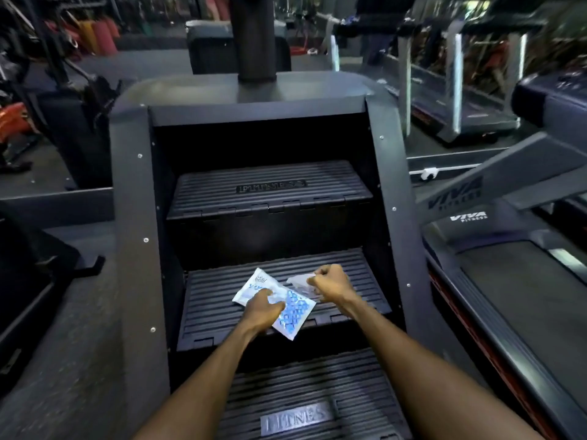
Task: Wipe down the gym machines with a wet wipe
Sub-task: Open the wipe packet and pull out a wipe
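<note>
Two hands meet over the middle step (222,300) of a dark stair-climber machine (133,217), and the wipe pack (279,304) lies flat on that ribbed tread between them. Its long axis runs diagonally, from the white printed end at the far left down to the blue-patterned corner near the tread's front edge. The left hand (262,309) comes in from below and pins the pack at about its middle, fingers curled over the face of it and gripping it against the step. The right hand (330,282) sits just to the right of the pack's far edge and slightly beyond it, fingers bunched in a pinch on a pale sheet, the wet wipe (300,277), which stretches from that hand back toward the pack's top. So the wipe lies to the left of the right hand and leads into the pack, and a pull up and to the right, away from the holding hand, looks like what would free it; whether it has fully left the opening cannot be told. Both forearms reach forward nearly straight, the right wrist turned slightly inward. Wiping itself appears not yet begun. A treadmill (524,281) stands just beside the machine on the right.
</note>
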A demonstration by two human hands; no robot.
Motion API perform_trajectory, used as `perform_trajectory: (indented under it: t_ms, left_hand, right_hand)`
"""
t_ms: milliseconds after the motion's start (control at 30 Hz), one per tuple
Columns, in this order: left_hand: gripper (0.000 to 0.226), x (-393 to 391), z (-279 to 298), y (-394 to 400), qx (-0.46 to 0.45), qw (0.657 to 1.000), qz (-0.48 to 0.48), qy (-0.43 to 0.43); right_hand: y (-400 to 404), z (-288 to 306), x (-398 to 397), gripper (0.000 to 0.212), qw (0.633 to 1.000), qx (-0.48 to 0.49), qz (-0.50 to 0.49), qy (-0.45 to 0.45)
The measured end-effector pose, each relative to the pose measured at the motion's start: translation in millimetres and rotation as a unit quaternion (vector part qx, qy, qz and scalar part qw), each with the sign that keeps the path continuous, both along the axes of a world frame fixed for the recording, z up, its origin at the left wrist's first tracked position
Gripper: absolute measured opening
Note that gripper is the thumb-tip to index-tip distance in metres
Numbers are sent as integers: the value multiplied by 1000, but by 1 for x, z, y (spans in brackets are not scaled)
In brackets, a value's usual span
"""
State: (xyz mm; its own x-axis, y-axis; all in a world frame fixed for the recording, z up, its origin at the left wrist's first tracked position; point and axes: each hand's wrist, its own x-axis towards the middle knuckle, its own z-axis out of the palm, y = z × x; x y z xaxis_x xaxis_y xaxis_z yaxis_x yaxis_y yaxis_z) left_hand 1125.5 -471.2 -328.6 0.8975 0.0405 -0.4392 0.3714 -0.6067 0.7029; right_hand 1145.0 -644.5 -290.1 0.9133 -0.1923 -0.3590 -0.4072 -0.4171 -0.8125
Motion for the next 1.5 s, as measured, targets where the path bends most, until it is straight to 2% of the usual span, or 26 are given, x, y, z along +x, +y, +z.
perform_trajectory:
  t_ms: [67, 133, 300, 500, 600, 767, 1033, 1167, 1400, 1500]
  left_hand:
    - [61, -10, 19, -9, -47, 997, -1, -62]
    - [58, -23, 40, -18, -95, 988, -47, -115]
    - [4, -56, 76, -35, -127, 968, -126, -174]
    - [10, -117, 110, -53, -120, 961, -128, -212]
    - [10, -155, 119, -63, -132, 960, -102, -224]
    - [8, -238, 136, -89, -210, 949, -37, -233]
    - [5, -356, 156, -141, -243, 937, -111, -224]
    - [15, -389, 177, -167, -256, 925, -155, -232]
    - [19, -425, 201, -228, -278, 920, -156, -227]
    - [11, -439, 203, -255, -299, 913, -169, -221]
  right_hand:
    - [-7, 22, -19, 18, 997, 76, -23, 3]
    - [-14, 45, -43, 12, 989, 143, -41, 11]
    - [-30, 72, -102, 10, 973, 226, -53, 10]
    - [-44, 93, -181, 10, 945, 323, -41, -28]
    - [-48, 98, -219, 8, 948, 314, -27, -51]
    - [-64, 109, -292, 24, 953, 289, -32, -86]
    - [-116, 141, -409, 18, 946, 308, -18, -101]
    - [-144, 157, -445, 20, 946, 298, -31, -122]
    - [-198, 170, -498, 17, 911, 348, -99, -198]
    - [-214, 173, -524, 19, 899, 358, -115, -225]
